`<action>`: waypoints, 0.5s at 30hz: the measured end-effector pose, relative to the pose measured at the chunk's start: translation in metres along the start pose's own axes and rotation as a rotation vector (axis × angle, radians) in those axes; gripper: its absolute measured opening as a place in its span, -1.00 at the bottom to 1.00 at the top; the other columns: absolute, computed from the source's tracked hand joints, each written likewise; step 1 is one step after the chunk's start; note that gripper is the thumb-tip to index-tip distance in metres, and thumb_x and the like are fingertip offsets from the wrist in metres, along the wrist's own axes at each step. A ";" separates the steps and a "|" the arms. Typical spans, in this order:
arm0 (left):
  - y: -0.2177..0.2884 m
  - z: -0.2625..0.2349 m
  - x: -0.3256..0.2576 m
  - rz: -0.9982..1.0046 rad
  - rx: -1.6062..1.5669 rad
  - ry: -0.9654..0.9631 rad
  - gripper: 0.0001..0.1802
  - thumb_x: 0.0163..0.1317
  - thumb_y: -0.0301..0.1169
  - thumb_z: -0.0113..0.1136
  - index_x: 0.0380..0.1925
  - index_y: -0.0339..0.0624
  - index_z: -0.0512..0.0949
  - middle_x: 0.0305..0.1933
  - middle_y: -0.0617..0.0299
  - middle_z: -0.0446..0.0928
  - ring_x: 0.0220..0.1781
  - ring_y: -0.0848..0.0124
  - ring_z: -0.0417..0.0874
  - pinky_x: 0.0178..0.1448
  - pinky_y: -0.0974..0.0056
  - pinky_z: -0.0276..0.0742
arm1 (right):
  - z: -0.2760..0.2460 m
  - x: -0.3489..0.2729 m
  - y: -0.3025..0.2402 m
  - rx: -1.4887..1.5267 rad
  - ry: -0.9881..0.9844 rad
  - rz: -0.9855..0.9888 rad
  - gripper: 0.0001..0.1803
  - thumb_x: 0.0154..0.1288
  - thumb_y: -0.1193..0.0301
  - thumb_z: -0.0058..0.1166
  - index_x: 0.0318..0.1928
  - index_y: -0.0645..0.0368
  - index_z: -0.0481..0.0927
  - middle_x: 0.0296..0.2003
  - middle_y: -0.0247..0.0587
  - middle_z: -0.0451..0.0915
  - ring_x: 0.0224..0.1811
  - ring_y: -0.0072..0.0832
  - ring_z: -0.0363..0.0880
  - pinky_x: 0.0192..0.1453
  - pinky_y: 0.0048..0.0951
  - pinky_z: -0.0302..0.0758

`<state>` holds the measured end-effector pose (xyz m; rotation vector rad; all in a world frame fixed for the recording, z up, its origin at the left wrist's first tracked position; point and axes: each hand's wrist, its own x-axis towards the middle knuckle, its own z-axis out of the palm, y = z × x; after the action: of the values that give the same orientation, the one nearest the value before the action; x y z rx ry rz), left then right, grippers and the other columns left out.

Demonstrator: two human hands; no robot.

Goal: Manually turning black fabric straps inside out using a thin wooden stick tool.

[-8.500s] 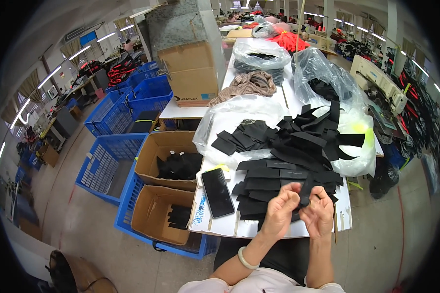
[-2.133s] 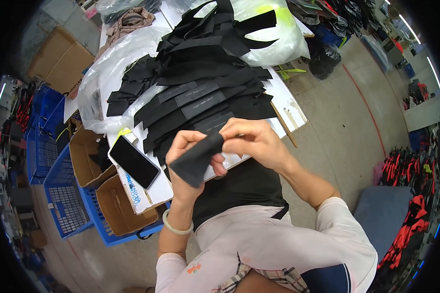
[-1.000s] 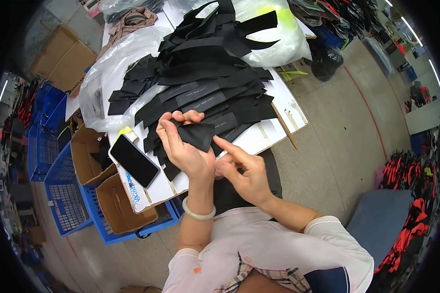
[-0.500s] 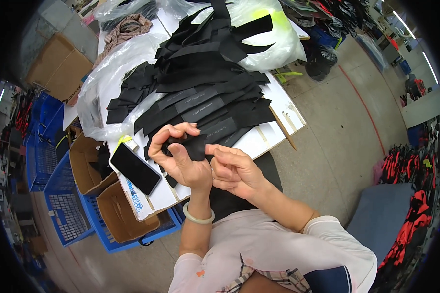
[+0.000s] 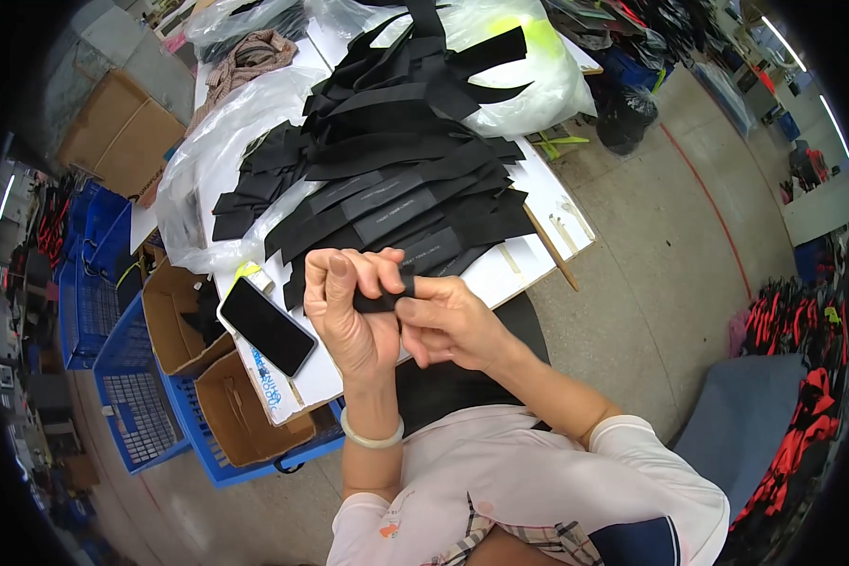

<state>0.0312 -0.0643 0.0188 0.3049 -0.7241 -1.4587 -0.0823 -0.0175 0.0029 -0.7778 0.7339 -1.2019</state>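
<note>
Between my two hands, over the table's near edge, is a small piece of black fabric (image 5: 379, 302). My left hand (image 5: 354, 316), with a pale bangle on its wrist, curls its fingers around the piece. At the other end, my right hand (image 5: 453, 321) pinches the fabric between thumb and fingers. Much of the piece is hidden by my fingers. Just beyond my hands lies a heap of flat black fabric strips (image 5: 396, 156), overlapping in layers, some with a printed label patch. Left of my left hand, a phone (image 5: 269, 327) with a dark screen rests on the table's corner.
The white table (image 5: 561, 212) carries clear plastic bags (image 5: 193, 184) and a bundled checked cloth (image 5: 252, 66). A wooden stick (image 5: 554, 247) lies along its right edge. Blue crates (image 5: 141, 415) and open cardboard boxes (image 5: 245, 415) stand below at left. A grey panel (image 5: 740, 415) is at right.
My left hand has turned so its palm faces me more, fingers folding over the black fabric. My right hand has shifted slightly and still pinches the piece, less of which shows.
</note>
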 end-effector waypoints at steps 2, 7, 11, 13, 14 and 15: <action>-0.002 0.009 -0.003 -0.026 0.027 -0.086 -0.75 0.33 -0.28 0.03 -0.44 -0.21 0.38 -0.62 0.16 0.43 -0.49 0.24 0.56 0.07 0.03 0.45 | -0.007 0.002 -0.005 0.474 -0.349 0.259 -0.75 0.41 0.32 -0.08 -0.28 0.27 0.49 -0.67 0.00 0.53 -0.84 -0.69 0.17 -0.78 -0.68 0.12; 0.008 0.019 -0.004 -0.215 -0.169 0.124 -0.67 0.37 -0.22 -0.05 -0.51 -0.20 0.33 -0.58 0.06 0.48 -0.37 0.16 0.60 0.21 -0.05 0.32 | -0.006 0.002 -0.006 0.147 -0.198 0.178 -0.67 0.44 0.23 -0.16 -0.37 0.21 0.46 -0.66 -0.09 0.57 -0.87 -0.75 0.12 -0.83 -0.70 0.12; 0.005 0.011 -0.005 -0.196 0.064 -0.118 -0.66 0.37 -0.29 -0.12 -0.59 -0.16 0.26 -0.49 -0.09 0.56 -0.24 -0.02 0.63 0.30 -0.05 0.22 | -0.012 0.008 0.005 -0.921 -0.021 -0.603 -0.90 0.21 0.51 -0.05 -0.39 0.29 0.50 -0.67 -0.11 0.53 -0.66 -0.25 0.52 -0.55 -0.30 0.46; 0.000 0.011 -0.006 -0.257 -0.009 -0.185 -0.71 0.32 -0.36 -0.11 -0.61 -0.16 0.26 -0.39 -0.18 0.58 -0.06 -0.15 0.58 0.34 -0.08 0.14 | -0.008 0.007 0.004 -0.850 -0.035 -0.539 -0.87 0.25 0.49 -0.08 -0.38 0.29 0.50 -0.67 -0.13 0.54 -0.69 -0.30 0.51 -0.58 -0.35 0.45; -0.002 0.007 -0.006 -0.262 -0.007 -0.223 -0.72 0.30 -0.38 -0.10 -0.61 -0.17 0.27 -0.34 -0.23 0.58 0.01 -0.19 0.54 0.35 -0.09 0.11 | -0.007 0.008 0.003 -0.779 -0.047 -0.478 -0.84 0.29 0.46 -0.11 -0.37 0.28 0.50 -0.68 -0.15 0.55 -0.71 -0.35 0.50 -0.61 -0.39 0.43; -0.003 0.001 -0.002 -0.384 -0.099 -0.309 -0.73 0.28 -0.39 -0.09 -0.61 -0.20 0.30 -0.30 -0.26 0.57 0.07 -0.22 0.49 0.37 -0.10 0.08 | -0.010 0.010 0.001 -0.781 -0.047 -0.481 -0.84 0.29 0.46 -0.11 -0.37 0.28 0.50 -0.68 -0.15 0.55 -0.71 -0.35 0.50 -0.61 -0.39 0.43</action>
<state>0.0288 -0.0624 0.0172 0.1459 -0.8689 -1.9275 -0.0877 -0.0279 -0.0042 -1.6966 1.0270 -1.3102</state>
